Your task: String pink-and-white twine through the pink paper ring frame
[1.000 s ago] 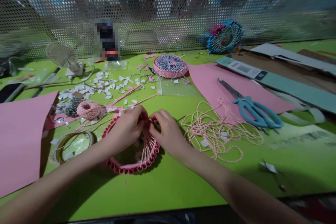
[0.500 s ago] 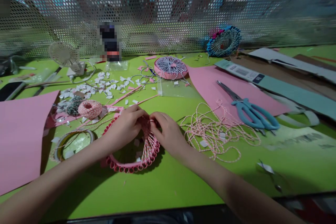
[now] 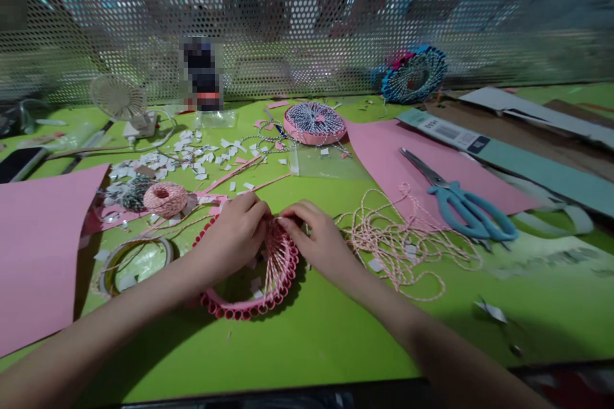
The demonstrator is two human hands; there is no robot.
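Note:
A pink ring [image 3: 240, 310], edged with small rolled paper loops, lies on the green table, with pink-and-white twine [image 3: 277, 268] strung in a fan across its right side. My left hand [image 3: 241, 225] reaches over the ring's far part, its fingers closed on the rim; the fingertips are partly hidden. Beside it, my right hand [image 3: 320, 233] pinches the twine at the far right rim between thumb and fingers. To the right of that hand sprawls a loose tangle of the same twine [image 3: 398, 239].
Blue-handled scissors [image 3: 472, 208] rest on a pink sheet [image 3: 378, 147] at right. A pink twine ball [image 3: 165, 199], a tape roll [image 3: 112, 268] and paper scraps [image 3: 192, 153] lie left. Finished string wheels, one pink-rimmed [image 3: 314, 123] and one blue [image 3: 415, 75], are farther back.
The ring and both hands sit slightly farther right in the view, which has itself shifted a little. My right hand's fingers have moved a little at the far right rim.

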